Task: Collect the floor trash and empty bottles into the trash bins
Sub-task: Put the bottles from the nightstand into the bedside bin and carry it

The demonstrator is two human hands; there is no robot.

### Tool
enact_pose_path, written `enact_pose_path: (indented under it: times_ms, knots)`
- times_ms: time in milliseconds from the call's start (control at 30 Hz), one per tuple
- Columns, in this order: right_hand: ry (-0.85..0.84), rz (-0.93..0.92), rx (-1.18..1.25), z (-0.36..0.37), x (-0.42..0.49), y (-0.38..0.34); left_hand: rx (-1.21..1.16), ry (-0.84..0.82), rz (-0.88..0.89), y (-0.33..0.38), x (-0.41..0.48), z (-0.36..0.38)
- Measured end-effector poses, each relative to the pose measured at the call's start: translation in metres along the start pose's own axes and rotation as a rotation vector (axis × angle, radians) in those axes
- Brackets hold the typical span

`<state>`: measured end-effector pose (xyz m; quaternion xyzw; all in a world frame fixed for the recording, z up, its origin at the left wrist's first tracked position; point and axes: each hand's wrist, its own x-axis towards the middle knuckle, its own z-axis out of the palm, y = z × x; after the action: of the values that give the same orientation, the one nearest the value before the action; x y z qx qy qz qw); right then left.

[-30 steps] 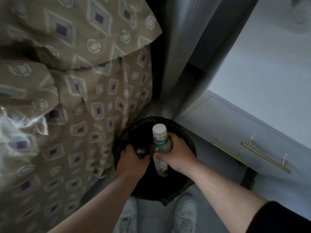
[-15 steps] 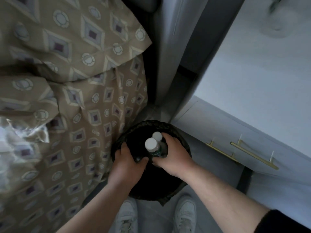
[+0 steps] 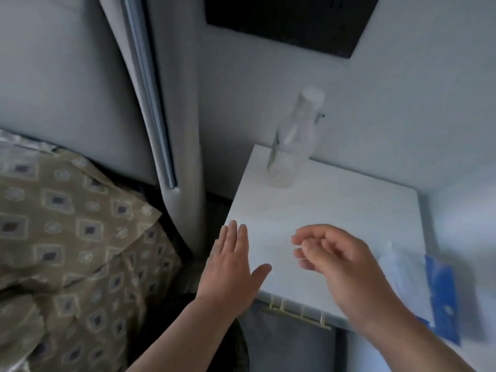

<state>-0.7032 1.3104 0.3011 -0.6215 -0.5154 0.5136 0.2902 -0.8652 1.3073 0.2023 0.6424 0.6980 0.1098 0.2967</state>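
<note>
Reaching across the white nightstand [image 3: 335, 210] seems the move, since the clear bottle [image 3: 292, 146] stands upright at its back edge by the wall. The left hand [image 3: 230, 275] is flat and empty, the right hand [image 3: 341, 267] loosely curled and empty; grip the bottle low to avoid tipping it.

Whole frame motion-blurred. Bottle [image 3: 292, 140] on nightstand [image 3: 335, 210]: clear, upright, outline smeared; label and contents not readable. Trash bin [image 3: 237, 350]: only a dark sliver shows btwn forearm of left hand [image 3: 230, 269] and drawer front [image 3: 284, 345]; interior hidden. Right hand [image 3: 341, 264]: fingertips smeared, exact curl unclear. Blue packet [image 3: 442, 296] at nightstand's right edge: print illegible. Pale clear item [image 3: 400, 267] just beside it: type cannot be told. Black panel [image 3: 290, 20]: cut by top edge. Both forearms cut by bottom edge; patterned bedspread [image 3: 80, 237] cut by left edge
</note>
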Motion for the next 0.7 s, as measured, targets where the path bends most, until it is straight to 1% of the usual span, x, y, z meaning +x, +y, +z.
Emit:
enact_pose_path:
  times_ms: [100,167,267,333,367,467,533,600,700]
  knots:
    - [0.193,-0.070,0.035,-0.046,0.025,-0.028,0.150,-0.205,-0.072,0.010,0.017,0.017]
    - [0.288,-0.116,0.048,-0.065,0.050,-0.044,0.181,-0.235,-0.108,0.010,0.020,0.023]
    - [0.344,-0.167,-0.020,-0.071,0.091,-0.062,0.168,-0.256,-0.135,0.013,0.025,0.026]
    - [0.346,-0.183,-0.137,-0.067,0.117,-0.070,0.181,-0.271,-0.138,0.014,0.028,0.025]
    - [0.321,-0.177,-0.175,-0.063,0.129,-0.072,0.182,-0.277,-0.140,0.014,0.030,0.026]
    - [0.172,-0.097,-0.203,-0.048,0.154,-0.072,0.169,-0.292,-0.153,0.014,0.033,0.026]
    - [0.105,-0.083,-0.202,-0.038,0.163,-0.068,0.180,-0.301,-0.161,0.013,0.036,0.026]
    - [0.112,-0.091,-0.196,-0.033,0.169,-0.063,0.196,-0.302,-0.166,0.013,0.037,0.027]
    - [0.166,-0.100,-0.239,-0.034,0.174,-0.059,0.199,-0.275,-0.159,0.014,0.037,0.029]
